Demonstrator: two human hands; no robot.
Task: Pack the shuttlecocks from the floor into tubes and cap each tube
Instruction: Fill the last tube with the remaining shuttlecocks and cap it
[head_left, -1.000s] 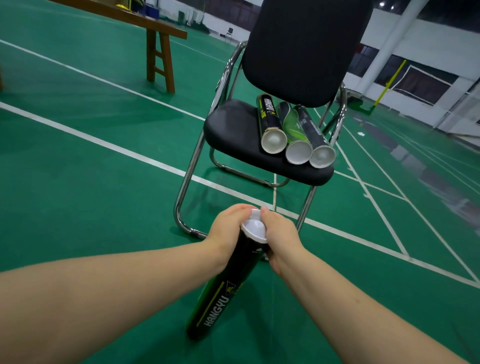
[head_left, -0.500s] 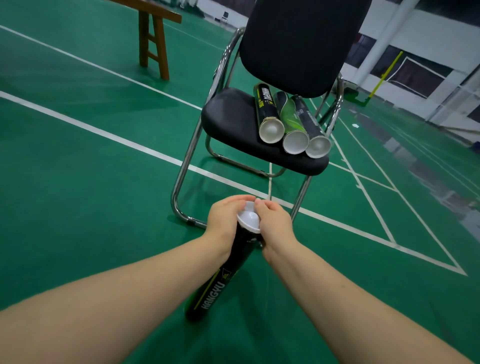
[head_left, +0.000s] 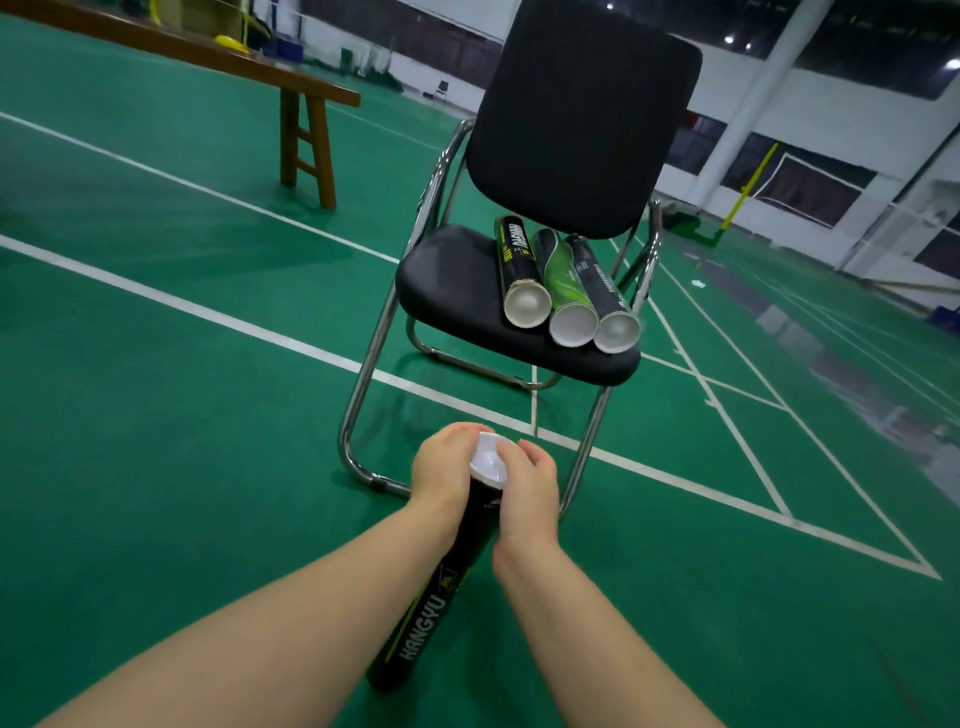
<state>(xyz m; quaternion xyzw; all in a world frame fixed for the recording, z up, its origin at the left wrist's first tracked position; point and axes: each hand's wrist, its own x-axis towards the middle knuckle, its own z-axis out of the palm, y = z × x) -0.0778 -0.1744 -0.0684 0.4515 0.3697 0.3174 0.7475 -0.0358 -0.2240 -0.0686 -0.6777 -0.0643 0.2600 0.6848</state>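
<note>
Both hands meet at the top end of one black tube (head_left: 431, 613), low centre, near the camera. The tube is tilted, its bottom end close to the camera, its top leaning away toward the chair; "HANGYU" is printed along its side. Can't tell if the bottom end touches the floor (head_left: 156, 415).

The left hand (head_left: 444, 467) is curled round the tube just under the top and grips it. The right hand (head_left: 524, 488) is curled too, fingertips pinching the rim of the white cap (head_left: 489, 460). The cap sits on the tube mouth, tipped a bit toward the camera; can't tell if it is fully seated.

Just beyond the hands is a black chair (head_left: 582, 119) with a chrome frame. Three tubes lie side by side on the right half of its seat, touching, their white ends facing the camera and reaching the front edge: black left tube (head_left: 514, 260), green middle tube (head_left: 558, 275), dark right tube (head_left: 597, 275).

The floor is green court with white lines. A wooden bench (head_left: 306, 140) stands far left. Far right, a white pillar (head_left: 753, 104) and a yellow post (head_left: 748, 187).
</note>
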